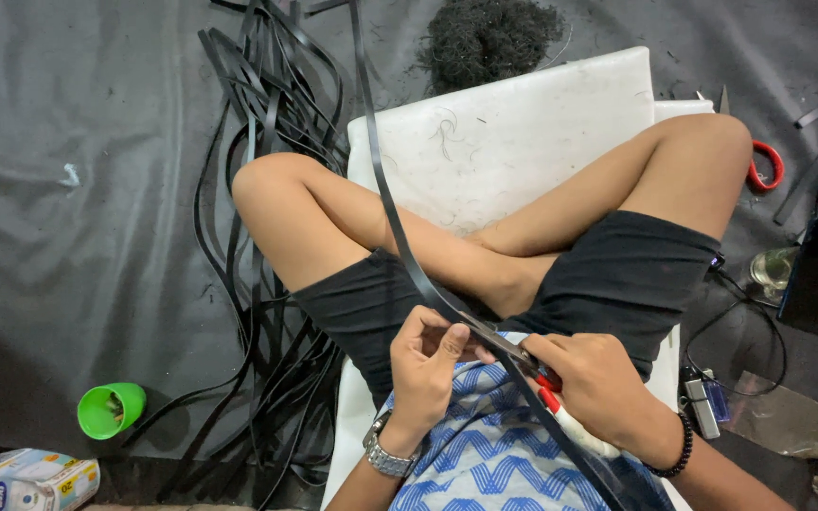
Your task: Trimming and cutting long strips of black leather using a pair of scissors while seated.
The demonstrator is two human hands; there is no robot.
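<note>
A dark grey sheet (68, 189) was spread over the floor and filled most of the scene. On it a white cushion (523, 132) was laid, and a person was seated cross-legged upon it in black shorts (636, 274) and a blue patterned shirt (485, 464). To the left of the knees a loose tangle of black strips (267, 123) was heaped, and at the far edge a dark mound of shavings (489, 33) was seen. One long black strip (400, 237) was drawn from the far side across the lap to the hands, near the body. The left hand (428, 364) was closed around this strip, which was pinched between thumb and curled fingers. The right hand (603, 383) was wrapped about the red and white handles of a pair of scissors (513, 352), fingers pressed together around them, and the metal blades were laid along the strip just beside the left thumb. A green cup (111, 410) was lying on its side at the near left, with a small carton (35, 480) nearer still. A second pair of red-handled scissors (764, 166) was left at the far right. A wristwatch (387, 459) was worn on the left wrist and a dark bead bracelet (679, 449) on the right.
</note>
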